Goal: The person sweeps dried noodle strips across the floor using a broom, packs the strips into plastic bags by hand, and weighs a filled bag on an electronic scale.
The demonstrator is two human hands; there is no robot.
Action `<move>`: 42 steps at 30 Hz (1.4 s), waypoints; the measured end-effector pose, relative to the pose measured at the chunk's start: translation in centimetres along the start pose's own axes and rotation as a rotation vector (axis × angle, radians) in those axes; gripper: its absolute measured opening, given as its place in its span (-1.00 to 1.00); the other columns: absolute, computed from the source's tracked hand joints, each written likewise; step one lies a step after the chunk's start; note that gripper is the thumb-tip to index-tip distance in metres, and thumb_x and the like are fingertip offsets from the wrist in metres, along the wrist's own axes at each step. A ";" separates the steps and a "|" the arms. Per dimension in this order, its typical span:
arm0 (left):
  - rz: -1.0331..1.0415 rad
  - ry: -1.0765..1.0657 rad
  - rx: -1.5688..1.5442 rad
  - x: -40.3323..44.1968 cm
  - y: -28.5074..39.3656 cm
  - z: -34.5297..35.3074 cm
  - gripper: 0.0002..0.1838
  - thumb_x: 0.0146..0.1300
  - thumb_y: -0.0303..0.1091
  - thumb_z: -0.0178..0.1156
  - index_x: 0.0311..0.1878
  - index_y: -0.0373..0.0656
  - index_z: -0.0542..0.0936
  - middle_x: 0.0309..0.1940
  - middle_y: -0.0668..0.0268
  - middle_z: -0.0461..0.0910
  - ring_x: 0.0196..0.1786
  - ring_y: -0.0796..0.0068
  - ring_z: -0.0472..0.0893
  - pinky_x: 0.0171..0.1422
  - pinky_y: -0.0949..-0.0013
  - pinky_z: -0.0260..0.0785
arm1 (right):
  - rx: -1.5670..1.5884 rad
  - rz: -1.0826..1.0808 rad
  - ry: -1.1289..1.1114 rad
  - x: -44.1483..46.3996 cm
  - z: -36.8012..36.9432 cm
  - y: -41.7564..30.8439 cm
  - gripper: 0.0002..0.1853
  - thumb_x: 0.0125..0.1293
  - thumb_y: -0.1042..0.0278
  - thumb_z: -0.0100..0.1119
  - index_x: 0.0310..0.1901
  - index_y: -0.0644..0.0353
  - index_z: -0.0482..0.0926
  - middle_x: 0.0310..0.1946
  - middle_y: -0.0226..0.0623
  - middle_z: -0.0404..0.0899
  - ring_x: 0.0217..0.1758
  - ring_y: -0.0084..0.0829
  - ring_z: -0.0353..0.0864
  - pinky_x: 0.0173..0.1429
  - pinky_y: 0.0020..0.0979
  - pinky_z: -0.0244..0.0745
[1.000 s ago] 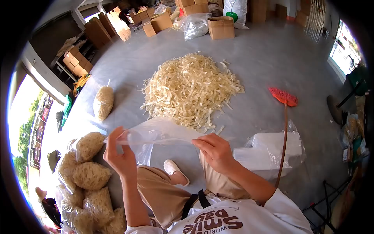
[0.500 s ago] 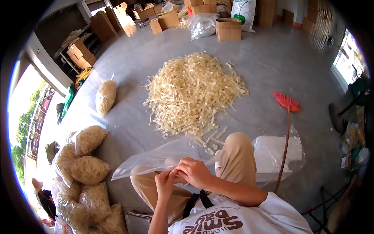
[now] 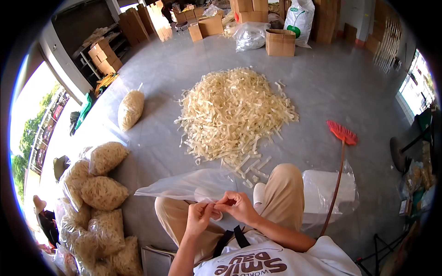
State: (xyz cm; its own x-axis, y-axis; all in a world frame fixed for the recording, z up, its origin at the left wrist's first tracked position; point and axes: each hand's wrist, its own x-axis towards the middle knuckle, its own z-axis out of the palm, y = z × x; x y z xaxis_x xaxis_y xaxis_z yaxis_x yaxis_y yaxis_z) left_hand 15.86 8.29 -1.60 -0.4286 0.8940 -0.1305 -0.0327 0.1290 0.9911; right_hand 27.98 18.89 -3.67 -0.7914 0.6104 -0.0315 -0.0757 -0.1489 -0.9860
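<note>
Pinching the edge of a clear plastic bag (image 3: 184,184), the left hand (image 3: 198,219) and right hand (image 3: 238,209) nearly meet, fingertips closed on the film, close in front of the person's body. The bag spreads leftward, its far end unheld; film this thin could cling to itself, slip from the fingertips or split if tugged hard. To the left, stuffed bags (image 3: 105,191) lie heaped against one another; a knock might slide the upper ones down. Just beyond the white shoe (image 3: 259,193), stray strips (image 3: 251,166) could be kicked about or trodden on. Farther ahead, the large pile of pale strips (image 3: 235,110) sits loose on the floor (image 3: 161,69), easily scattered if brushed.
</note>
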 end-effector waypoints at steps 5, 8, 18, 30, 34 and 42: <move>0.123 0.105 0.274 0.4 0.2 0.2 -0.84 0.20 -0.46 0.09 -0.29 -0.37 0.58 -0.62 0.27 0.58 -0.50 0.61 0.59 -0.42 0.53 0.42 | 0.029 -0.113 0.060 -0.6 0.4 -0.8 -0.88 0.08 0.50 0.31 -0.43 0.30 0.54 -0.50 -0.39 0.55 -0.45 -0.71 0.47 -0.36 -0.62 0.36; 0.210 0.199 0.600 1.3 -0.6 -0.8 -0.85 0.13 -0.40 0.18 -0.39 -0.32 0.57 -0.70 0.31 0.51 -0.57 0.56 0.56 -0.43 0.49 0.41 | -0.052 -0.412 -0.037 -1.1 0.4 -3.4 -0.90 0.08 0.55 0.30 -0.43 0.28 0.54 -0.51 -0.36 0.51 -0.43 -0.63 0.46 -0.34 -0.57 0.35; 0.554 0.787 0.097 2.4 -3.8 -11.1 -0.58 0.12 -0.33 0.22 0.03 -0.17 0.36 -0.17 0.20 0.48 -0.21 0.39 0.55 -0.22 0.44 0.46 | 0.077 -0.543 0.374 -1.6 -4.2 -6.2 -0.91 0.19 0.59 0.17 -0.40 0.27 0.44 -0.39 -0.34 0.40 -0.48 -0.69 0.36 -0.44 -0.65 0.32; 0.061 0.200 -0.717 1.8 3.6 -8.1 -0.96 0.25 -0.48 0.01 -0.28 -0.17 0.45 -0.65 0.50 0.26 -0.63 0.75 0.23 -0.65 0.68 0.06 | -0.301 -0.352 0.689 -1.7 -11.2 -7.0 -0.88 0.27 0.47 0.12 -0.39 0.26 0.41 -0.57 -0.50 0.40 -0.55 -0.78 0.33 -0.49 -0.67 0.25; 0.281 0.292 -0.597 2.5 6.0 -10.8 -0.95 0.25 -0.45 0.06 -0.34 -0.12 0.48 -0.70 0.57 0.20 -0.68 0.82 0.11 -0.66 0.69 -0.07 | -0.296 -0.354 0.779 -2.7 -14.7 -6.2 -0.87 0.25 0.48 0.14 -0.40 0.26 0.40 -0.60 -0.52 0.38 -0.62 -0.78 0.27 -0.54 -0.66 0.21; 0.346 0.741 -0.283 5.1 5.5 -11.5 -0.92 0.28 -0.41 0.06 -0.36 -0.10 0.46 -0.67 0.64 0.13 -0.64 0.87 0.07 -0.67 0.65 -0.13 | -0.231 -0.301 0.591 -5.3 -17.7 -3.9 -0.85 0.26 0.46 0.11 -0.14 0.25 0.48 -0.36 -0.41 0.49 -0.32 -0.62 0.48 -0.32 -0.62 0.39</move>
State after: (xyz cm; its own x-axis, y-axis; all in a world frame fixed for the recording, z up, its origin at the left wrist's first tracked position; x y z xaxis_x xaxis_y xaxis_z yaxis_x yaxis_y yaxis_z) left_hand 3.08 8.64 3.48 -0.9310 0.3399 0.1331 0.0274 -0.2986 0.9540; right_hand 43.23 29.98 -2.56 -0.2893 0.9295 0.2287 -0.0571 0.2217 -0.9734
